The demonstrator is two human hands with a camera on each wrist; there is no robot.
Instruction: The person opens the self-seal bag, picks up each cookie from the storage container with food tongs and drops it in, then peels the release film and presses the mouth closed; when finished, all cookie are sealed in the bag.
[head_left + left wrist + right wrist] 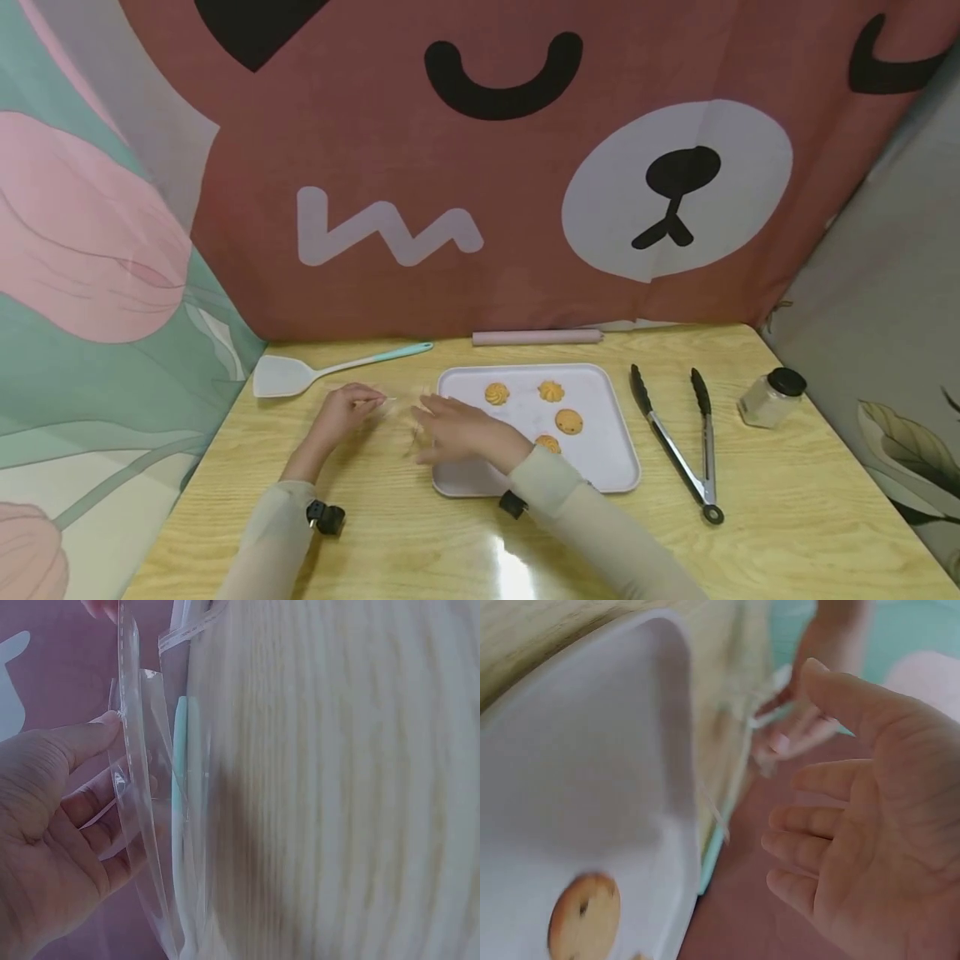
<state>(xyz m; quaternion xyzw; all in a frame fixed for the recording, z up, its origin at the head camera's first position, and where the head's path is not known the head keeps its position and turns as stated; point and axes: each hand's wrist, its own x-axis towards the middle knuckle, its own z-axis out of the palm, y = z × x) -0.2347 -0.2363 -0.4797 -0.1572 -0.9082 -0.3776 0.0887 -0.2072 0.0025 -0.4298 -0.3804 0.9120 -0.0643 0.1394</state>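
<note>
A wood-grain table (pixel 405 542) stands before a printed curtain (pixel 525 292). I observe the left hand (pixel 341 417) pinching the edge of a clear plastic bag (pixel 154 787) between thumb and fingers. The bag is located above the table, left of the tray (pixel 517 417). The right hand (pixel 461 429) is opened, fingers slightly curved, gripping nothing, over the tray's left side; I cannot confirm fingertip contact with the bag. Four cookies (pixel 568 422) lie on the tray. Tongs (pixel 678 454) and a black-lidded jar (pixel 771 402) are positioned to its right.
</note>
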